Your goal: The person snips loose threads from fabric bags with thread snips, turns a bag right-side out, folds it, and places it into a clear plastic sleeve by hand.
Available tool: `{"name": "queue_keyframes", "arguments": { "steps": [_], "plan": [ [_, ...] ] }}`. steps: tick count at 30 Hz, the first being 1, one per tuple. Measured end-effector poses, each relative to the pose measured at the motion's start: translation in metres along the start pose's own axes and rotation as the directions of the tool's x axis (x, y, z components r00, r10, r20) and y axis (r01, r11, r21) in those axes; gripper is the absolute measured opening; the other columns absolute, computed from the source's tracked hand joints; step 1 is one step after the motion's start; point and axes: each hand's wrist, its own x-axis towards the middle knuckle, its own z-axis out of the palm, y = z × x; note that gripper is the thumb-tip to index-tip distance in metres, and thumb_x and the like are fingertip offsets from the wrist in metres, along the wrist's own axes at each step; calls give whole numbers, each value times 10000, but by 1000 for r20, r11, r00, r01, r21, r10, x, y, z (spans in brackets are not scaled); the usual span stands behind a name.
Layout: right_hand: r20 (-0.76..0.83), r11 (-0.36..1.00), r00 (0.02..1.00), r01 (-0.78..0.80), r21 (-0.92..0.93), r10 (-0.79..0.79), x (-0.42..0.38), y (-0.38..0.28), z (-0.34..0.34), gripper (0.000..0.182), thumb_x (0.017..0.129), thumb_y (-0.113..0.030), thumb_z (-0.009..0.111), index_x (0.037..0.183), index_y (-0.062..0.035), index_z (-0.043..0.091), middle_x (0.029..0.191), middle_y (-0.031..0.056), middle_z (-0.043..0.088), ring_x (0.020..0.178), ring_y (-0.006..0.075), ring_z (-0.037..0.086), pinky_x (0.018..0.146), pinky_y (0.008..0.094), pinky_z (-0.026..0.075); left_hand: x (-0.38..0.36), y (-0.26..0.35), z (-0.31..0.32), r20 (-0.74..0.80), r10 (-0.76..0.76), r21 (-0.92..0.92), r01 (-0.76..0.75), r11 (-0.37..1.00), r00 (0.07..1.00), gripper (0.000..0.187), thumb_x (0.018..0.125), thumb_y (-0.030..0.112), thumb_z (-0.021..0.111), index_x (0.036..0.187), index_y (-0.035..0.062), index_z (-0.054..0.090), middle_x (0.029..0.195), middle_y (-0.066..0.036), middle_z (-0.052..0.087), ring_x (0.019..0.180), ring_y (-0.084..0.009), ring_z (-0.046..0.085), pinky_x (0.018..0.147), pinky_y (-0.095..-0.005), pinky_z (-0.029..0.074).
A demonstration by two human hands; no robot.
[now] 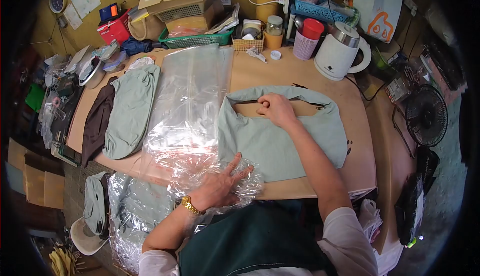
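Observation:
A pale green fabric shoulder bag (285, 146) lies flat on the table, its wide strap looping away from me. My right hand (276, 109) is at the opening between strap and body, fingers curled together; what they hold, if anything, is hidden. Spread fingers of my left hand (220, 185), below a gold wristwatch (190, 205), rest on crumpled clear plastic (250, 188) beside the bag's lower left corner. Long clear plastic bags (187, 91) lie flat just left of the bag.
More pale green bags (131, 111) and a dark brown one (97, 121) lie at the table's left. A white kettle (337, 56), a pink cup (304, 45) and a green basket (197, 40) line the back. A black fan (426, 115) stands right; plastic-wrapped bags (135, 216) sit lower left.

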Motion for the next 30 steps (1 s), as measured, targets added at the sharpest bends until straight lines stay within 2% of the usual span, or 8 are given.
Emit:
{"name": "queue_keyframes", "arguments": {
  "steps": [6,12,16,19,23,25,27,30],
  "plan": [
    [150,967,955,-254,-24,255,27,-46,9,236,872,-269,660,811,-41,656,742,91,617,727,235,616,688,383,480,-1,2,2,-29,-6,25,7,1000,1000,1023,658,263,840,1507,260,270,1582,-185,125,1041,-380,636,777,-432,567],
    [192,607,751,326,725,-632,-32,-157,29,358,1027,-351,452,1089,-14,555,1021,96,601,952,144,571,835,302,467,-24,9,-39,-2,29,-117,-29,993,1000,940,679,236,826,1485,245,342,1521,-208,303,1026,-379,638,793,-433,557],
    [518,364,434,-390,846,-737,-68,-136,26,514,982,-499,478,1088,-4,568,1102,79,588,1024,146,542,884,300,431,-84,-7,-95,-460,145,-565,-416,712,876,602,766,158,766,1316,27,560,1145,-172,672,941,-206,679,716,-336,533],
    [614,614,66,-20,789,-787,-71,-138,-25,465,948,-442,555,1052,4,632,1113,88,635,1023,150,572,887,295,431,-107,-6,-108,-719,-384,-675,-451,584,580,401,852,12,595,1250,-29,554,1072,-149,670,815,-94,621,668,-172,440],
    [386,507,332,620,599,-861,-106,-121,-9,366,908,-336,619,1035,2,674,1081,90,675,987,174,615,890,304,452,-120,-44,-131,-799,-598,-420,-651,633,-66,424,909,144,638,1280,-20,514,997,-29,606,637,-9,482,527,-153,352],
    [539,657,733,-168,735,-415,-113,-106,-11,322,903,-309,626,1014,-12,682,987,91,699,928,201,642,881,325,479,-124,-19,-138,-810,-560,-458,-783,420,174,513,862,182,701,1285,-26,498,972,-11,585,597,0,457,514,-153,348],
    [285,301,950,-237,924,-128,-102,-76,-23,309,905,-321,628,951,-21,688,968,76,700,840,202,652,827,342,508,-129,-49,-125,-667,-353,-671,-324,667,656,437,835,163,707,1187,-32,536,895,-2,589,606,-18,461,512,-187,348],
    [462,35,849,-469,882,-255,-102,-81,-55,354,894,-374,662,865,-22,668,917,70,689,712,209,635,729,365,517,-110,-59,-111,-276,-207,-495,45,868,939,152,829,129,675,856,-10,621,710,30,537,606,-42,461,519,-227,351]
  ]
}}
